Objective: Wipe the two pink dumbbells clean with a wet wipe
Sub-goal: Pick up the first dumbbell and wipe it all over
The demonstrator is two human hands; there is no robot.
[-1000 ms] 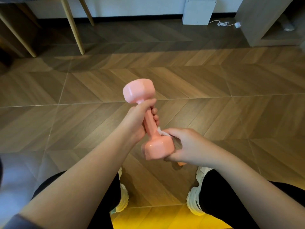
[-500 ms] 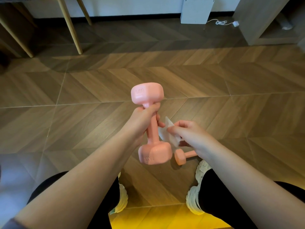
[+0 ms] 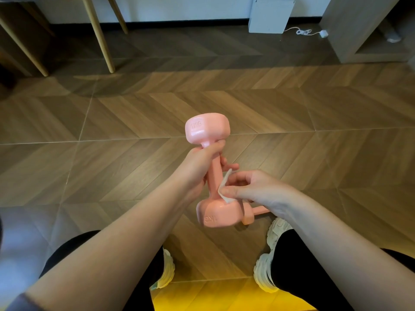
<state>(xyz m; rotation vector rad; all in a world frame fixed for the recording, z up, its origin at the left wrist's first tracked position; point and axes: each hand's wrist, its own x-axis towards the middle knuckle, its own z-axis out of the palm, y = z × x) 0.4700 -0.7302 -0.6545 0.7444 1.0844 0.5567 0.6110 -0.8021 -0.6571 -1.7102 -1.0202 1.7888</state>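
My left hand [image 3: 197, 171] grips the handle of a pink dumbbell [image 3: 208, 129], held nearly upright over the floor, its far head marked 1KG and its near head low between my knees. My right hand [image 3: 253, 189] pinches a small white wet wipe [image 3: 224, 189] against the lower handle, just above the near head. A second pink dumbbell [image 3: 249, 215] lies on the floor behind the first, mostly hidden by it and by my right wrist.
Wooden chevron floor [image 3: 112, 122] all around. Wooden furniture legs [image 3: 98, 34] stand at the far left, a white box [image 3: 270, 14] with a cable at the far wall, a grey cabinet [image 3: 359, 30] far right. My shoes [image 3: 267, 272] and knees are below.
The held dumbbell has turned more upright and shifted right. My right hand left the near head, lifted the wipe, then brought it back down against the lower handle.
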